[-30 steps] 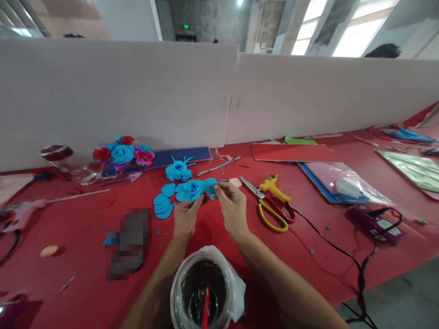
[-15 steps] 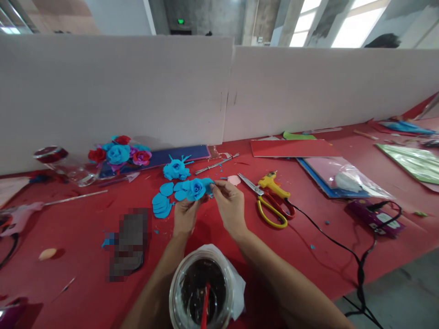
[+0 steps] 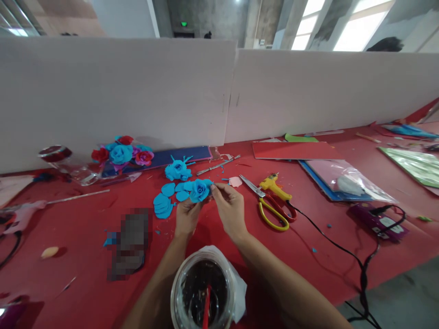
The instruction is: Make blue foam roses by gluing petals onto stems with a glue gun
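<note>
Stack of flat, rounded blue petals (image 3: 162,206) lies toward the back edge of the red-topped bench (image 3: 85,292), just beside the left hand (image 3: 187,217), which grips a layered blue rose-shaped flower (image 3: 200,190) from below, fingertips partly hidden. The flower is held over the bench between both hands, its right side pinched by the right hand (image 3: 231,206) with thumb and forefinger. Farther right, steel scissors with yellow and red handles (image 3: 262,197) lie beside a yellow glue gun (image 3: 274,186), short of the back edge.

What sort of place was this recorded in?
Probably a craft workshop or craft classroom, though the room itself shows little. A yellow glue gun, scissors and a handmade-looking blue flower on or above the red table suggest it.
</note>
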{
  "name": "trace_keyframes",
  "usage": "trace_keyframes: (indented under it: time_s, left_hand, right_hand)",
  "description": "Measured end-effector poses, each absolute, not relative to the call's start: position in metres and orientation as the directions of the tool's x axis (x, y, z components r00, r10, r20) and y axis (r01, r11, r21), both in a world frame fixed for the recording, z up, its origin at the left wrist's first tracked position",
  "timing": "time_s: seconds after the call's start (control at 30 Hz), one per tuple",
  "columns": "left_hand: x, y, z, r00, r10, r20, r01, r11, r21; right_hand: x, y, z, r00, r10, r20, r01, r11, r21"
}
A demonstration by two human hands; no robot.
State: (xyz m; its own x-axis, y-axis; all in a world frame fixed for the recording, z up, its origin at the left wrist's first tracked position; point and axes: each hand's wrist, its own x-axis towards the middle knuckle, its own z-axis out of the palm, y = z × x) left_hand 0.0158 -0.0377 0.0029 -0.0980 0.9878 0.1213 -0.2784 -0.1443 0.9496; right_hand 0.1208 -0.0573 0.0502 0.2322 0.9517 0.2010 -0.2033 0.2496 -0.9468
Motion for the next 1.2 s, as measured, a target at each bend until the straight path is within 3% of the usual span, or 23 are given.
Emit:
trace_keyframes:
  time_s: [0.23, 0.9, 1.1, 1.2]
  left_hand:
    - [0.015, -0.039, 0.005, -0.122, 0.989, 0.086, -0.27, -0.117, 0.956]
    - [0.012, -0.039, 0.005, -0.05, 0.983, 0.178, -0.201, -0.185, 0.962]
    - [0.009, -0.035, 0.0, -0.084, 0.976, 0.2, -0.157, -0.212, 0.965]
    - [0.006, -0.033, -0.006, -0.085, 0.97, 0.229, -0.12, -0.238, 0.964]
  right_hand:
    - [0.119, -0.058, 0.052, 0.245, 0.947, 0.207, -0.171, 0.252, -0.953]
    - [0.12, -0.059, 0.052, 0.188, 0.955, 0.229, -0.19, 0.264, -0.945]
    - [0.125, -0.054, 0.049, 0.158, 0.968, 0.195, -0.342, 0.239, -0.909]
    - [0.128, -0.049, 0.046, 0.091, 0.972, 0.218, -0.336, 0.236, -0.912]
